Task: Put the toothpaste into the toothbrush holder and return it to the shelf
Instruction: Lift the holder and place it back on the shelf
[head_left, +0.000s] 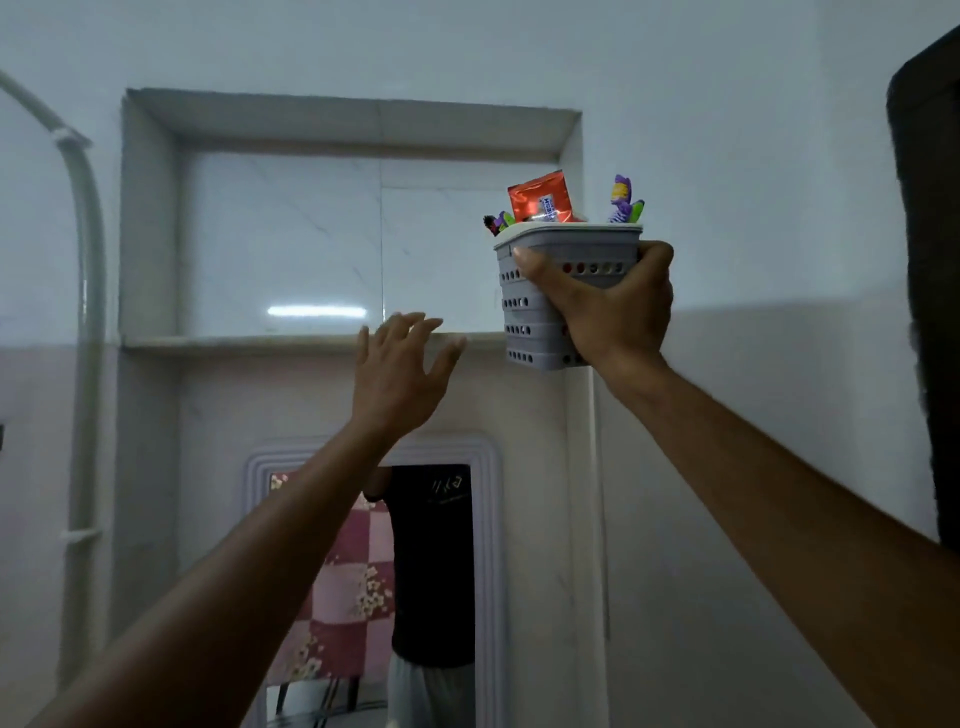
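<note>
Right hand (605, 312): fingers and thumb clamped around the toothbrush holder (540, 322), thumb across its front face, fingertips wrapped round the right wall near the rim.
Toothbrush holder: grey, perforated, upright, held in the air at the right end of the shelf (249, 341), overlapping the recess's right edge; base just below ledge level.
Toothpaste (540, 200): red end standing up out of the holder's top.
Toothbrushes (626, 202): purple and green heads at both top corners of the holder.
Left hand (397, 371): fingers spread apart, holding nothing, in front of the shelf's front edge, left of the holder, not touching it.
Mirror (415, 571): on the wall below the shelf.
</note>
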